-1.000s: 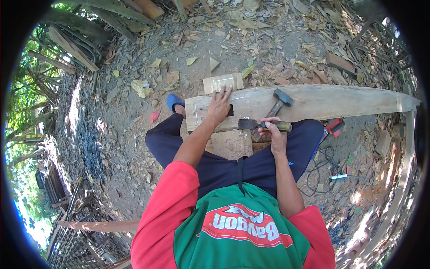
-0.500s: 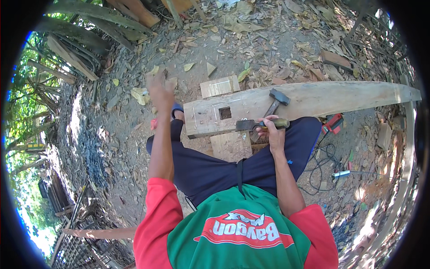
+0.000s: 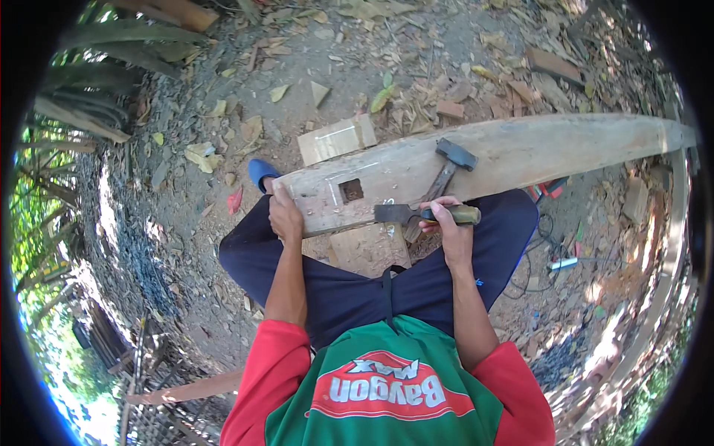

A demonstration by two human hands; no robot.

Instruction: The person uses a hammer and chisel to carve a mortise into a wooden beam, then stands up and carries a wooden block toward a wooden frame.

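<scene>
A long, thick wooden plank lies across in front of my lap, with a square hole cut near its left end. My left hand is closed on the plank's left end. In my right hand is a wide-bladed chisel with a yellowish-green handle, held flat over the plank's near edge, blade to the left. A hammer rests on the plank just beyond my right hand. Its handle slants down beneath the chisel. Pale marked lines and wood chips surround the hole.
Wood blocks lie under the plank, one at the far side and one at the near side. Black cable and a white power strip lie on the ground to the right. Dry leaves and wood scraps litter the dirt beyond.
My left hand has come down from the air beyond the plank's left end and now grips that end. The view has shifted slightly. My right hand still holds the chisel.
</scene>
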